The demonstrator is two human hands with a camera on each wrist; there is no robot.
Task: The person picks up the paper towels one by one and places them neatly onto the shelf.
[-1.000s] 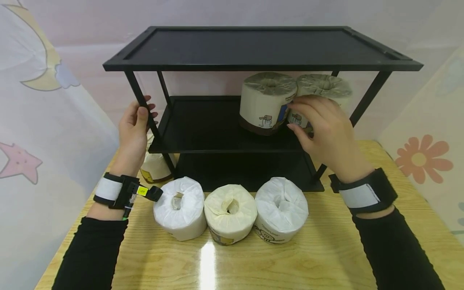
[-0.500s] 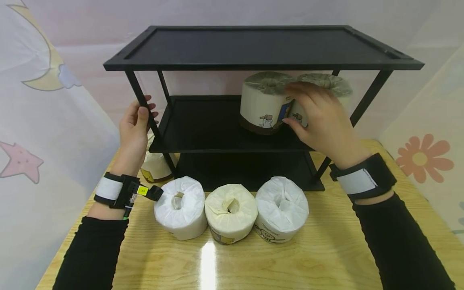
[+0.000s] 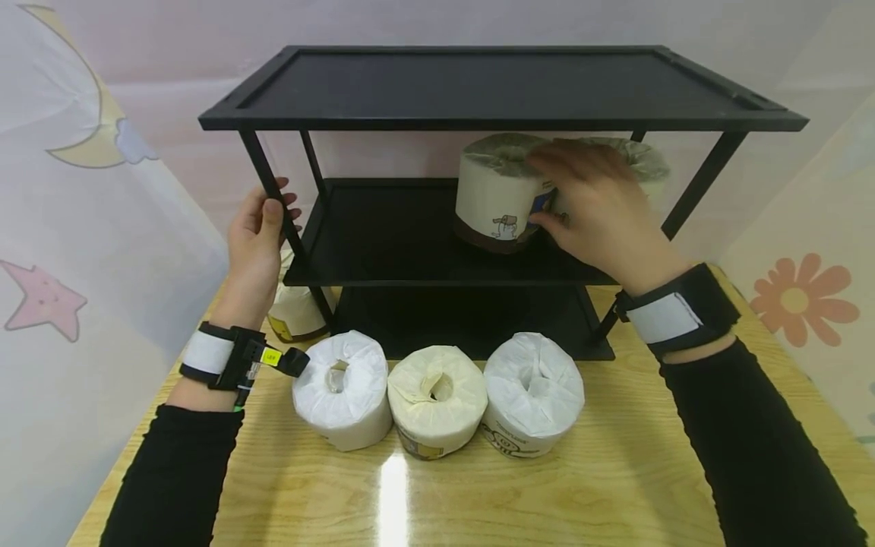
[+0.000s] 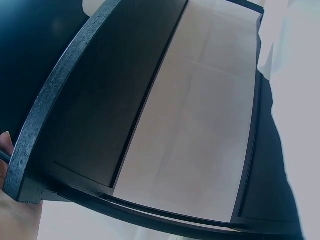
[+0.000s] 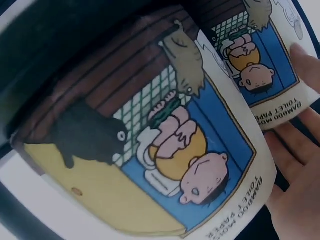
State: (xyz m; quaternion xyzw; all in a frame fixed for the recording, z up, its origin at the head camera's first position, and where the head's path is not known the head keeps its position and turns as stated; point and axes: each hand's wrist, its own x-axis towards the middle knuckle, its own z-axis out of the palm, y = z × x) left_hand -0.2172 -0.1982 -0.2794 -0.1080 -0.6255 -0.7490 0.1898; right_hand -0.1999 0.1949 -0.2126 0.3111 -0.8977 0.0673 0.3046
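Note:
My left hand (image 3: 251,241) grips the front left post (image 3: 292,232) of a black shelf rack (image 3: 506,87). On its middle shelf stand two wrapped toilet paper rolls side by side. Over their fronts reaches my right hand (image 3: 601,209), its fingertips at the top right edge of the left roll (image 3: 487,190) and its thumb at that roll's side. Partly hidden behind the hand is the right roll (image 3: 645,163). In the right wrist view the right roll's cartoon print (image 5: 175,145) fills the foreground, with thumb and fingers at the other roll beyond.
Three wrapped rolls, white (image 3: 342,395), cream (image 3: 437,395) and white (image 3: 533,387), stand in a row on the wooden table (image 3: 328,501) before the rack. Another roll (image 3: 294,308) stands left of the rack, partly behind its post. A patterned cloth (image 3: 137,251) hangs around.
My right hand has moved left and slightly up, from the right roll's front to the left roll's top edge. The left hand keeps its grip, and the rolls stay in place.

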